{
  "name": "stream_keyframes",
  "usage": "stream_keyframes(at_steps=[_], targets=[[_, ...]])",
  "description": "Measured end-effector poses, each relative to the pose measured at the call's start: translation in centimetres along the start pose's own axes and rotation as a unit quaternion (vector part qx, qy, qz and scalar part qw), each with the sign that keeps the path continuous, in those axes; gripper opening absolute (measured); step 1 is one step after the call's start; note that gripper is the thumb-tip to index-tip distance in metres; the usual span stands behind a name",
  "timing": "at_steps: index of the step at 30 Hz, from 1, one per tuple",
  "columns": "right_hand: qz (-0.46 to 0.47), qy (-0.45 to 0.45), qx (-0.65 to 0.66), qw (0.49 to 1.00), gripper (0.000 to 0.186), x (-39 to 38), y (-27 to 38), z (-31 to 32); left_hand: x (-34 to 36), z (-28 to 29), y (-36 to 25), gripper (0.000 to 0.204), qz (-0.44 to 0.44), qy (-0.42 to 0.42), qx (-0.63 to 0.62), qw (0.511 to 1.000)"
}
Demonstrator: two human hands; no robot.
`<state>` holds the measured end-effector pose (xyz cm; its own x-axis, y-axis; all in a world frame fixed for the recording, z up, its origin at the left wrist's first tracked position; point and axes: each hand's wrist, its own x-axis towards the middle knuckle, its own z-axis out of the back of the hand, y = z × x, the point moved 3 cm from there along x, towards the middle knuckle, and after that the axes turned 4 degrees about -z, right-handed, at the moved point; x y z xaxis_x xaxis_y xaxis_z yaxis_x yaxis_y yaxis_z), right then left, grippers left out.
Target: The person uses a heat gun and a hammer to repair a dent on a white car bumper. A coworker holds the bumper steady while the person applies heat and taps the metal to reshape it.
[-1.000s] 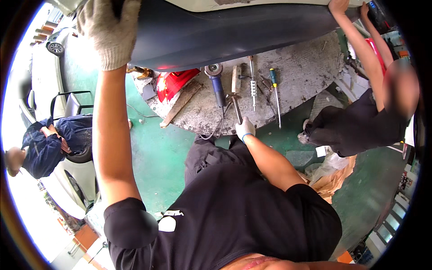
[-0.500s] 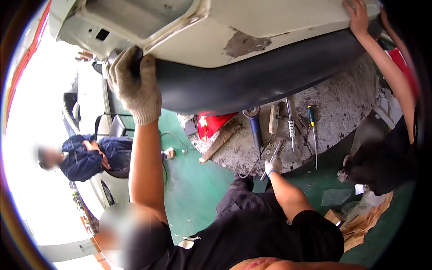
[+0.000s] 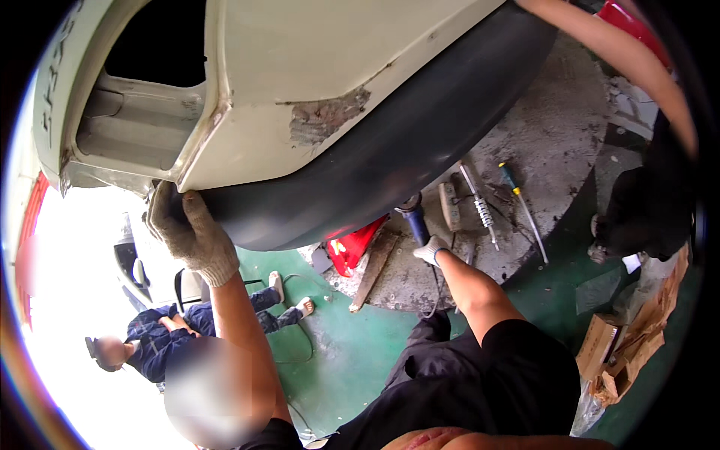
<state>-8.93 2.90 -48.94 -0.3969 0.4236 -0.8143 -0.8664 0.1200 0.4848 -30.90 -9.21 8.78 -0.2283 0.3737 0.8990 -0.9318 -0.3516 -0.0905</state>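
Note:
A large cream car body panel (image 3: pixel 292 52) with a scraped patch fills the top of the view. Along its lower edge runs a dark grey curved section (image 3: pixel 360 187). My gloved left hand (image 3: pixel 191 232) is closed around the left end of this part, thumb in front and some fingers hidden behind it. My gloved right hand (image 3: pixel 431 251) is closed at the rear end of a blue angle grinder (image 3: pixel 414 222) on the round worktop (image 3: pixel 551 135); its fingers are partly hidden. Just right of that hand lies a hammer, mostly covered by my forearm.
On the worktop lie a wood block (image 3: pixel 449 206), a coil-wrapped rod (image 3: pixel 480 196), a screwdriver (image 3: pixel 523 210), a red lamp (image 3: pixel 352 251) and a wood strip (image 3: pixel 375 270). A co-worker's arm (image 3: pixel 615 45) reaches in at right. Another person (image 3: pixel 154 337) sits at left. Cardboard (image 3: pixel 637 322) lies on the floor.
My right hand has let go of the hammer and moved left to the angle grinder. My left hand and the panel's left end appear lower in view. The co-worker's hand has left view.

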Motion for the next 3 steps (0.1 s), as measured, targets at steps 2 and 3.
stream_keyframes(at_steps=[2,3], targets=[[0.017,0.071,0.12,0.99,0.059,-2.9,0.7,1.3,-0.2,0.9,-0.8,0.051,0.034,0.011,-0.071,0.997],[0.015,0.121,0.145,0.982,0.058,-3.2,-0.3,1.6,-0.6,1.4,-1.2,0.059,0.068,0.007,-0.148,0.987]])
